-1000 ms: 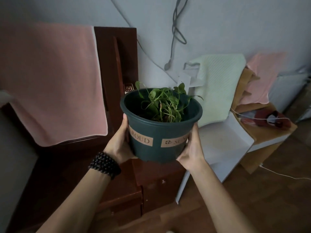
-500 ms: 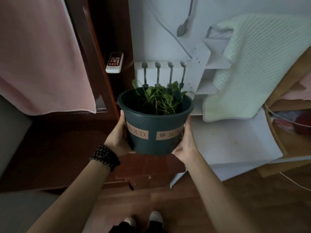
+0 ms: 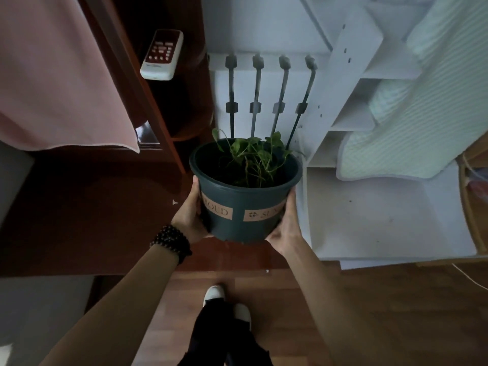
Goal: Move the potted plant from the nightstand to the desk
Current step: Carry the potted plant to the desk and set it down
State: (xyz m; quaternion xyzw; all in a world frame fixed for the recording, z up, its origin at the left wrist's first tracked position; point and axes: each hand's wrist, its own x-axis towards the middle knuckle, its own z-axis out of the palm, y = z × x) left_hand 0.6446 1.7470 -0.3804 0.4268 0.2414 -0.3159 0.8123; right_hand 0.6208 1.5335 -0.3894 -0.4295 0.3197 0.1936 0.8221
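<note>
potted plant (image 3: 245, 191) — clasped on either side by left hand (image 3: 190, 212) and right hand (image 3: 285, 221) — now carried lower than a second ago, beside the white desk (image 3: 390, 220), set-down apparently near.

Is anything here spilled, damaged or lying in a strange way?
Nothing looks spilled or broken. The dark green plastic pot is upright between the left hand and the right hand, its soil inside. One untidy thing: the pale green ribbed blanket hangs over the white shelf unit, covering some compartments.
</note>
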